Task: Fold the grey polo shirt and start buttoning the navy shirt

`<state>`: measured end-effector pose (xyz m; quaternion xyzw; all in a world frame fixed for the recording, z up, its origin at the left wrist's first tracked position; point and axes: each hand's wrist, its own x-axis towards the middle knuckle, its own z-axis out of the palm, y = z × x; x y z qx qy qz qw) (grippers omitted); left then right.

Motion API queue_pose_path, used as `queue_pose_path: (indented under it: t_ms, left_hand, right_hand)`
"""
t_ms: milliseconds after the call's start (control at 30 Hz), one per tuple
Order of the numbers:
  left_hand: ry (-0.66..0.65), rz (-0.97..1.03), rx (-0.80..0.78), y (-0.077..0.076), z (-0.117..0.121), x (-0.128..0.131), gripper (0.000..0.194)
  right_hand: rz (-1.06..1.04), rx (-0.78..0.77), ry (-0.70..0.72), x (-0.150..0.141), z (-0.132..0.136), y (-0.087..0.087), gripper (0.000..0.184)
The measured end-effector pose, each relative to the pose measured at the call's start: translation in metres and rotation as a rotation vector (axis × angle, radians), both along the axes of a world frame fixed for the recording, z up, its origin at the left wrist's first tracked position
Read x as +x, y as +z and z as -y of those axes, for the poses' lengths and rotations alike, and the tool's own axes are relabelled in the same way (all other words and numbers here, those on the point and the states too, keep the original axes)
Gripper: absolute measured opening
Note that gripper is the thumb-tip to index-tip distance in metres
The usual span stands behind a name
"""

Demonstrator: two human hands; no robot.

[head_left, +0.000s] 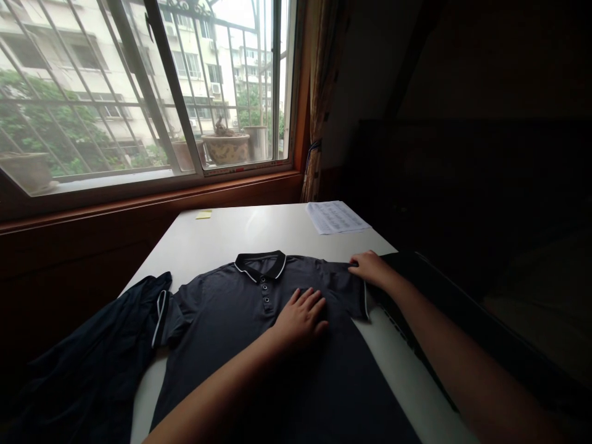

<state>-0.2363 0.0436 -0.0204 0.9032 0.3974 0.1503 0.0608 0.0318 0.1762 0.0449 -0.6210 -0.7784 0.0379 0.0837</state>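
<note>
A dark grey polo shirt (231,327) lies spread front up, its black, white-edged collar (261,266) toward the window and its buttons showing. My left hand (301,317) rests flat on the chest, fingers apart. At the sleeve (345,287) on the right, my right hand (369,268) pinches the upper edge near the cuff between thumb and fingers. The other sleeve (173,317) lies out to the left, a little creased, touching a dark garment.
Under the shirt is a white table (259,228). A dark garment (102,339) hangs over its left edge. Printed sheets (337,217) and a yellow sticky note (203,214) lie at the far end. A dark item (416,271) lies along the right edge. A barred window (222,92) stands beyond.
</note>
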Motion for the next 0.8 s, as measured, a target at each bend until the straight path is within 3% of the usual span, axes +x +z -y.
queue_pose_path:
  t_ms: [200,433,600,800]
  left_hand:
    - [0.127,-0.002,0.035,-0.009,-0.057,0.024,0.054]
    - [0.195,0.014,0.043,-0.017,-0.089,0.033,0.058]
    - [0.241,0.010,0.027,-0.019,-0.113,0.027,0.056]
    - [0.240,0.002,0.013,-0.021,-0.137,0.019,0.058]
  right_hand:
    - [-0.344,-0.107,-0.078,0.011,0.007,0.009,0.022]
    - [-0.663,-0.181,-0.168,0.002,0.019,0.003,0.027]
    - [-0.711,-0.137,-0.163,-0.009,0.026,0.011,0.028]
    - [-0.652,0.037,-0.151,-0.023,0.041,0.018,0.029]
